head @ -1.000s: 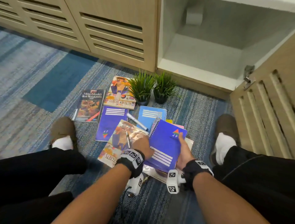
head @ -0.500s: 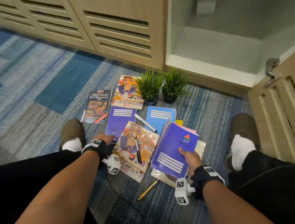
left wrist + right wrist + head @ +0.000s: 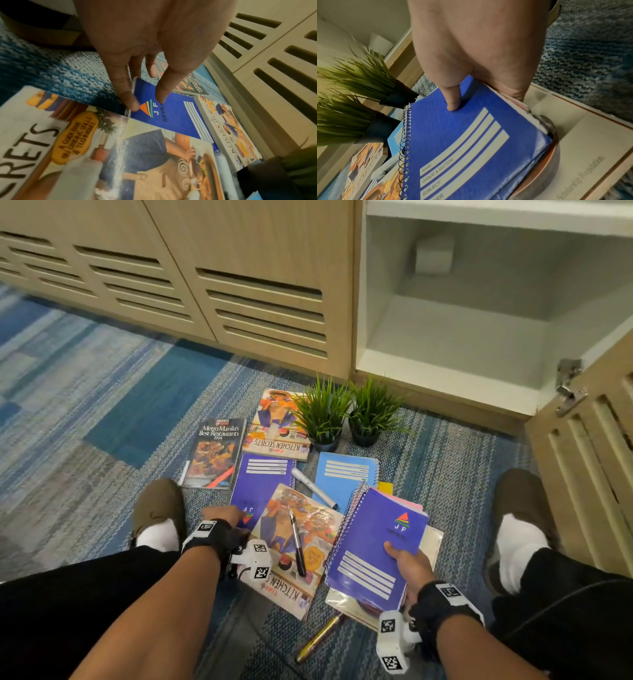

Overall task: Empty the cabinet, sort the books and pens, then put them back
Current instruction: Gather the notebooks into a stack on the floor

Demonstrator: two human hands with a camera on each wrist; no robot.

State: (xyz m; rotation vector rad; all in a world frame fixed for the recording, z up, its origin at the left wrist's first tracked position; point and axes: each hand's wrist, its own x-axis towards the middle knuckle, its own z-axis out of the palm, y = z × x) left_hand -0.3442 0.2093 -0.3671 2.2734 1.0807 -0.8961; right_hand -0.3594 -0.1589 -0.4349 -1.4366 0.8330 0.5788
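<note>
Down on the blue patterned carpet (image 3: 102, 392), right in front of the open cabinet (image 3: 455, 337), everything's spread out between the person's feet. The cabinet's white inside looks bare apart from a small pale block on the back wall.

Right hand (image 3: 406, 568) has a proper grip on a purple spiral notebook (image 3: 375, 546): thumb on top of the cover, fingers underneath, so it's lifted at an angle over a pale book (image 3: 583, 155) lying flat under it. Wrist view shows some pinkish pages or another thin pad tucked under the notebook in the same grip, can't tell exactly what.

Left hand (image 3: 222, 513) is reaching down to a second purple notebook (image 3: 262, 484) flat on the carpet. From the wrist cam the thumb and index fingertip (image 3: 160, 94) are touching its near corner, thumb at the edge, fingers mostly straight, so not really closed on it.

A "Kitchen Secrets" cookbook (image 3: 294, 546) overlaps that notebook's lower edge, with a black pen (image 3: 297, 546) resting on its cover. A white marker (image 3: 313, 487) lies between the purple notebook and a light blue notebook (image 3: 346, 477). A gold pen (image 3: 318, 638) sits on the carpet nearest the person.

Further back: a second Kitchen Secrets copy (image 3: 277, 422), a "Metro Manila's Best Restaurants" book (image 3: 214, 453) to its left, and two little potted grass plants (image 3: 346, 409) side by side just in front of the cabinet.
</note>
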